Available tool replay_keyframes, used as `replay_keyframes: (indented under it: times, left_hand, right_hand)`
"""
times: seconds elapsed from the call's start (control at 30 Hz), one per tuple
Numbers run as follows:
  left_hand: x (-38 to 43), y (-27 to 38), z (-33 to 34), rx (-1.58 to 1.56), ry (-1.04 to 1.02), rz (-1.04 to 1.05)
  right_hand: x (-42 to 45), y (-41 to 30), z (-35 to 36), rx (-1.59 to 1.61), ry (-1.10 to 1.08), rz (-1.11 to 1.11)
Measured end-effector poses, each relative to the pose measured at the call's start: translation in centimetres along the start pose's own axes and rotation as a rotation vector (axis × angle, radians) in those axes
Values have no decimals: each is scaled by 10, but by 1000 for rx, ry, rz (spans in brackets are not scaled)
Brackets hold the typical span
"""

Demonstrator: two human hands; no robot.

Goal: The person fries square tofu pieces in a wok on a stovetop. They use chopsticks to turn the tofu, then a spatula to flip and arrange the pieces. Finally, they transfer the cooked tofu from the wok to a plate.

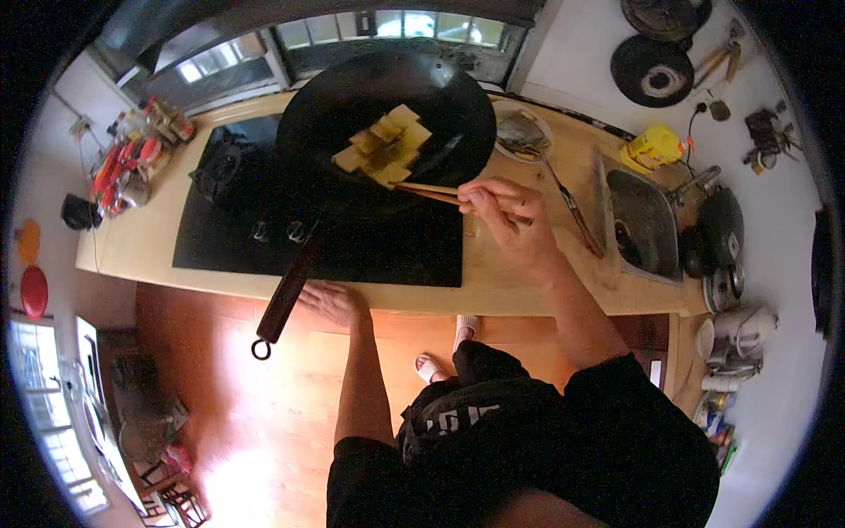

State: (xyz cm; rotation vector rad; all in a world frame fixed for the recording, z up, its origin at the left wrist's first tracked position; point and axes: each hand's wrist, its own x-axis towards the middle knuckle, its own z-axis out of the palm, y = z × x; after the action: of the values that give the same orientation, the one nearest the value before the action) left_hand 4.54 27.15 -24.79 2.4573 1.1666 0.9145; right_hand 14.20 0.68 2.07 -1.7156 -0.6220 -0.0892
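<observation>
My right hand (508, 214) grips a pair of wooden chopsticks (432, 192), whose tips touch the nearest of several pale yellow slices, perhaps tofu (409, 138). These slices lie overlapping in the middle of a large black wok (310, 125). The wok stands on the right part of a black glass gas hob (396, 254). Its dark handle (287, 297) points toward me and reaches past the counter's front edge. Beside that handle, my left hand (333, 303) rests flat at the counter edge with its fingers stretched out, holding nothing.
Right of the wok, a metal turner (528, 135) lies across a white plate (511, 158), its long handle on the wooden counter (508, 277). Farther right are a sink (643, 224) and a yellow bottle (650, 148). Condiment bottles (142, 152) crowd the left end. An uncovered burner (221, 168) is left of the wok.
</observation>
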Motion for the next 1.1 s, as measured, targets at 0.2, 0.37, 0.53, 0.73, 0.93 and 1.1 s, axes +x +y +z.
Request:
replay_keyframes:
  times: [0.2,0.37,0.53,0.73,0.93,1.1]
  left_hand:
    - [4,22,-29,-23,-42,-115]
    - [9,40,-46,-21,-131,-166]
    - [7,37,-43,-39,-75,-148]
    - [9,44,-49,-47,-141,-211]
    - [7,39,-45,-6,-146,-181]
    - [9,43,-46,-30,-101,-161]
  right_hand:
    - [18,-1,21,-73,-125,-27]
    - [21,6,26,-242,-198,-91]
    - [17,8,17,-268,-142,-65]
    - [15,-2,12,-212,-147,-59]
    - [16,-11,0,-192,8,87]
    - [19,3,-9,-175,12,-15]
